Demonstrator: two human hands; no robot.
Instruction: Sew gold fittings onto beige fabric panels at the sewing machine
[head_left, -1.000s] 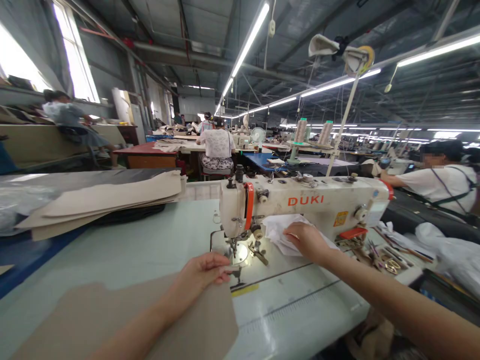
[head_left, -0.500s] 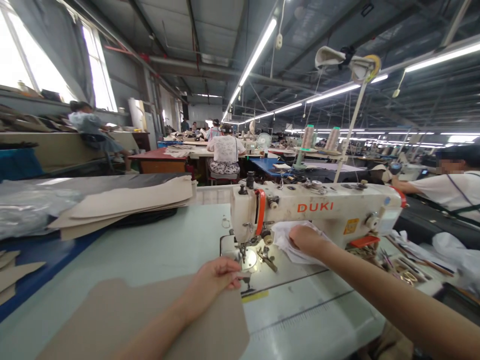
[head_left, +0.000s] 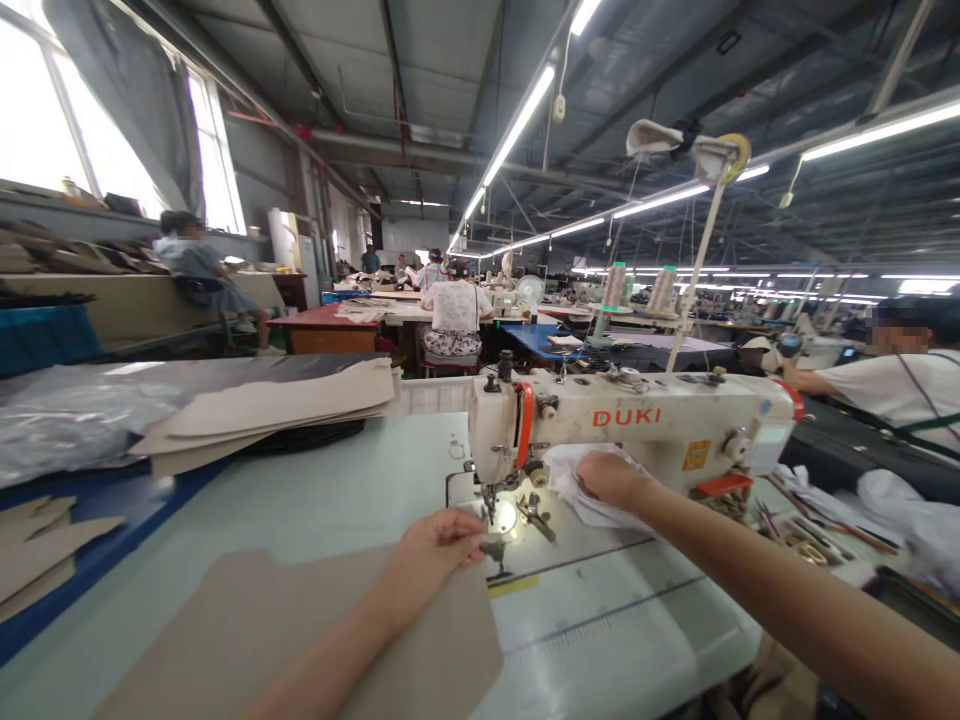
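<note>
My left hand (head_left: 442, 545) is just in front of the needle of a white sewing machine (head_left: 570, 415). Its thumb and fingers are pinched together; whatever they hold is too small to make out. A taupe cut panel (head_left: 247, 610) lies flat on the table beneath my left wrist and forearm. Under the machine's arm, my right hand (head_left: 611, 482) is closed on a bunched white cloth (head_left: 559, 470), its fingertips partly hidden in the folds. Between the hands, a small metal attachment (head_left: 536, 515) sits on the lit machine bed beside the needle plate.
Stacked beige panels (head_left: 277, 405) and clear plastic (head_left: 75, 415) lie at the left. More cut pieces (head_left: 52, 550) rest on a blue surface. Right of the machine are scissors (head_left: 810, 553) and a tool tray. Thread cones (head_left: 615, 287) stand behind; a co-worker (head_left: 900, 370) sits at the right.
The view has shifted slightly. My left hand stays pinched near the needle, and my right hand remains on the white cloth with little movement.
</note>
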